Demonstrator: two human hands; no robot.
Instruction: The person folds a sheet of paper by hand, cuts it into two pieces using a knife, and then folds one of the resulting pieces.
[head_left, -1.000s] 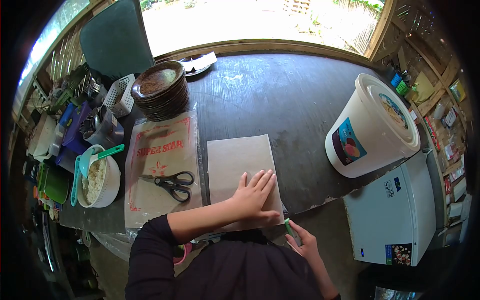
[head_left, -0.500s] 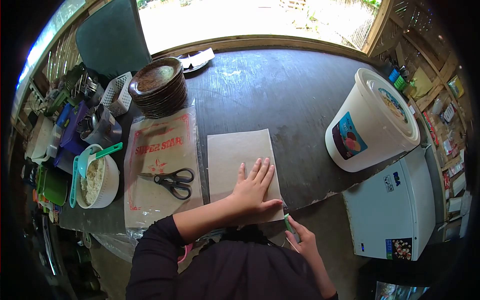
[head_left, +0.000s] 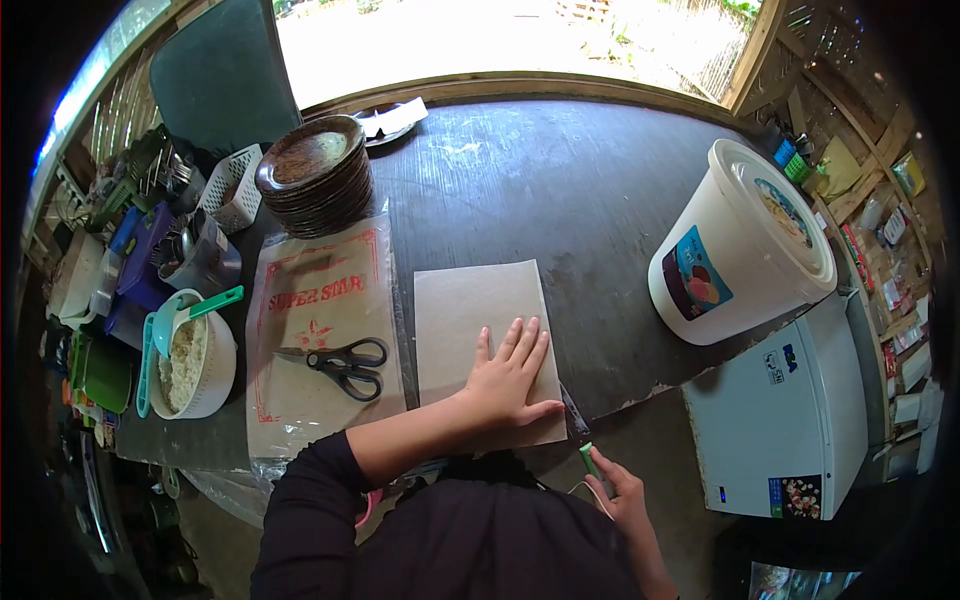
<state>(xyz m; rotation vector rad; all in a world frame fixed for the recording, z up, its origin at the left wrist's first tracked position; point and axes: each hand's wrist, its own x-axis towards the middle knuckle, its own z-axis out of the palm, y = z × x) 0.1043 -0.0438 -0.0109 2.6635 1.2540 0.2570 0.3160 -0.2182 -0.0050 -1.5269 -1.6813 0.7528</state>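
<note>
My left hand (head_left: pixel 510 378) lies flat with its fingers spread on a sheet or stack of brown paper (head_left: pixel 465 300) at the table's near edge. My right hand (head_left: pixel 622 492) is closed around the green handle of a knife (head_left: pixel 587 459), just off the table edge. Its blade points up and left, beside the paper's lower right side, with part of it possibly under the paper. Left of the paper, black-handled scissors (head_left: pixel 345 368) rest on a plastic-wrapped brown paper pack (head_left: pixel 300 410) with red "SUPER STAR" print.
Stacked brown plates (head_left: pixel 312 165) stand behind the pack. At left are a white rice container (head_left: pixel 222 375) with a turquoise spoon and a cutlery tub (head_left: pixel 218 262). A large white lidded bucket (head_left: pixel 690 240) stands at right, above a white freezer (head_left: pixel 770 420).
My right hand has moved slightly down and right with the knife, so more of its blade shows beside the paper. My left hand stays in place.
</note>
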